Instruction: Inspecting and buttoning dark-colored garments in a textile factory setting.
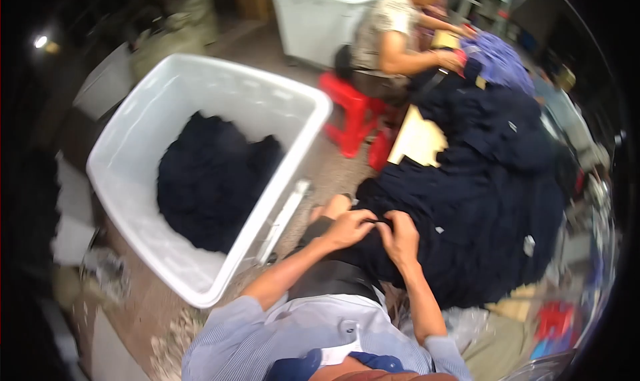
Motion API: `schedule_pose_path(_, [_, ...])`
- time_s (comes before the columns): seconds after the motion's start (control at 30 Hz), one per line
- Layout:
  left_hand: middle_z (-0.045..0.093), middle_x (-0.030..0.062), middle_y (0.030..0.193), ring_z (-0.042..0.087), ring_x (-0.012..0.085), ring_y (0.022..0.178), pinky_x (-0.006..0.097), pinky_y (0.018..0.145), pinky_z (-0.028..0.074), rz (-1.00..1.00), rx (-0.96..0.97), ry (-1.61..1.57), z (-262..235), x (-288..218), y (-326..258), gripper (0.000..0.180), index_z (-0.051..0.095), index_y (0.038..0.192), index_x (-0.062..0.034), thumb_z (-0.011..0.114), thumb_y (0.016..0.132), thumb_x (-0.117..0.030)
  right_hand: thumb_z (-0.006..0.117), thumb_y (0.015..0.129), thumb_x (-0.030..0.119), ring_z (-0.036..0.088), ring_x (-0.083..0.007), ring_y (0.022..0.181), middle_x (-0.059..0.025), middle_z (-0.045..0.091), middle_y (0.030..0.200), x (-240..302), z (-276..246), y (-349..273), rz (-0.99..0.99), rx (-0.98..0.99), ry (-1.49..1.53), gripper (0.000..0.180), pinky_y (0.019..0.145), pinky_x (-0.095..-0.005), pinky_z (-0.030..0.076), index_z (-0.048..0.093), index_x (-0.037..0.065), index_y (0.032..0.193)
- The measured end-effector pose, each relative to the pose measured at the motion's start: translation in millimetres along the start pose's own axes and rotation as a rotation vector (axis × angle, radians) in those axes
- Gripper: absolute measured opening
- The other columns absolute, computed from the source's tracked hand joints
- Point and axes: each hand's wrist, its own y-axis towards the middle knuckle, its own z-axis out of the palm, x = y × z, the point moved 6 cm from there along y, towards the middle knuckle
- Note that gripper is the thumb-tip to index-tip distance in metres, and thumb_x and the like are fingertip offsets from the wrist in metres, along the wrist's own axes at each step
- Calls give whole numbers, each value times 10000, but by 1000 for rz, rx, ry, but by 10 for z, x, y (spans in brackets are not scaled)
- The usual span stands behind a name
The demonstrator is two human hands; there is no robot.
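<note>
Both hands are close together above my lap, at the near left edge of a large heap of dark navy cloth point(480, 201). My left hand point(350, 228) pinches a dark fabric edge between thumb and fingers. Just to its right, my right hand point(401, 238) is closed on the same stretch of fabric, its fingers curled. The piece merges with the heap, so its outline cannot be made out. Small white tags or scraps show on the heap.
At left stands a big white plastic bin point(200, 301) with dark cloth point(213, 181) inside. Beyond the heap, a co-worker point(390, 41) sits by a red stool point(350, 114), near purple cloth point(497, 58). Another white bin point(313, 24) is behind. Yellowish board point(420, 141) lies on the heap.
</note>
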Motion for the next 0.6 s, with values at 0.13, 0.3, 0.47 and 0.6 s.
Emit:
schedule_pose_path(0.13, [807,169,1113,787,317,1037,419,922,610,24,-87,24,-43,250,-89,215,773,1206,-25,704,1035,-137,904,777,216,687,-447,1172,-233,680,1369,240,151,-53,-334,150,-64,407,981,-538,557,729,27,1093])
schedule_pose_path(0.3, [782,67,975,694,162,869,316,786,546,119,-133,48,-178,-7,-40,147,793,1142,-22,742,1009,-60,723,810,224,654,-255,1086,-73,689,1163,326,325,-223,-579,142,-263,243,916,-432,479,732,91,1013])
schedule_pose_path(0.47, [751,39,888,662,100,827,272,783,539,-58,-138,7,-281,183,-90,121,780,1035,31,824,989,-72,808,861,234,631,-239,985,-29,638,954,87,484,-165,-393,241,-207,123,856,-395,488,764,119,866])
schedule_pose_path(0.6, [752,1,934,653,83,854,268,807,540,-105,-152,-143,-291,467,-137,120,781,1046,25,808,1017,-88,836,844,207,644,-259,988,-58,640,965,98,485,-102,-337,346,-178,125,839,-404,523,781,96,859])
